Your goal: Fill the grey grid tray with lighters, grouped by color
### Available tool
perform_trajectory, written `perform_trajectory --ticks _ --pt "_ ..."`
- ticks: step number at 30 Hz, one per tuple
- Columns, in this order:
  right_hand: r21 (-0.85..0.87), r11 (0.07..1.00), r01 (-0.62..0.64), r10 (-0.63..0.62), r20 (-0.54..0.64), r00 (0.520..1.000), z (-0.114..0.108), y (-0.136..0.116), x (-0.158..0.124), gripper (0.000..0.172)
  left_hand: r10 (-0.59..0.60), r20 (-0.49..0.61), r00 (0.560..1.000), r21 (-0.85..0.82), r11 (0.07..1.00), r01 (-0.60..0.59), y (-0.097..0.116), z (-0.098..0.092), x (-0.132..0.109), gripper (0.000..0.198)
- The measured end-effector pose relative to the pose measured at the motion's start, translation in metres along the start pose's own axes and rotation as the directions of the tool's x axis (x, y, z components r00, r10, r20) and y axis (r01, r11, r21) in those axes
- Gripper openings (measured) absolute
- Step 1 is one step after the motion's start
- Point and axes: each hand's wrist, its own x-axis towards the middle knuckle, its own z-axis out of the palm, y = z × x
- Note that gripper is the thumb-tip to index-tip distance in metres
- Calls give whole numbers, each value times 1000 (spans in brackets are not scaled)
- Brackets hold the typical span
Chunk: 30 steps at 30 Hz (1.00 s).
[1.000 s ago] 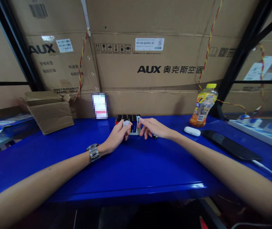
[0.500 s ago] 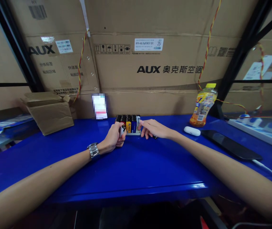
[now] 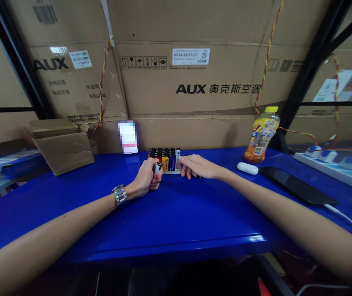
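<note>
A pale tray (image 3: pixel 173 172) stands near the back of the blue table, filled with upright lighters that have black tops. In its front row are a yellow lighter (image 3: pixel 165 163) and a blue lighter (image 3: pixel 172 163). My left hand (image 3: pixel 147 176), closed around a white lighter (image 3: pixel 157 168) with a black top, is in front of the tray's left side. At the right front corner, my right hand (image 3: pixel 196 165) has its thumb and forefinger on a white lighter (image 3: pixel 177 154) standing in the tray. A small dark object (image 3: pixel 200 177) shows under that hand, mostly hidden.
A lit phone (image 3: pixel 128 137) leans at the back. An open cardboard box (image 3: pixel 63 150) stands left. On the right are a drink bottle (image 3: pixel 260 135), a white earbud case (image 3: pixel 247 168), a black phone (image 3: pixel 296 185) on a cable and a power strip (image 3: pixel 333 169). Large cartons form the back.
The whole view has shifted slightly. Both hands keep nearly the same places at the tray, the left still around its lighter.
</note>
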Motion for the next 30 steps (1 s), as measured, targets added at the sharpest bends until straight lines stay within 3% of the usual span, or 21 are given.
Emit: perform_trajectory --ticks 7,11,16,19,22,25,28,30 --pt "-32 994 108 -108 1 994 2 -3 -1 34 94 22 995 41 995 -95 -4 2 -1 54" --pt "-4 975 224 -224 -83 971 7 -10 -4 25 131 61 990 199 970 -140 -4 4 -2 60" --pt "-126 892 435 -447 -98 889 14 -26 -10 42 129 73 989 292 945 -145 0 8 -6 53" --pt "-190 817 545 -558 -23 829 19 -36 -13 36 164 112 980 291 938 -190 2 9 -7 36" --pt "-169 777 606 -615 -2 788 19 -41 -14 22 193 131 972 305 925 -225 0 9 -4 42" --pt "-131 828 545 -558 -97 824 11 -40 -13 17 237 80 968 231 940 -250 -5 6 2 47" --pt "-12 943 333 -324 -273 906 -6 -32 -12 28 186 12 982 100 977 -187 -9 3 8 43" --pt "77 969 236 -190 -385 903 -17 -22 -12 32 158 2 987 89 984 -157 -10 2 9 39"
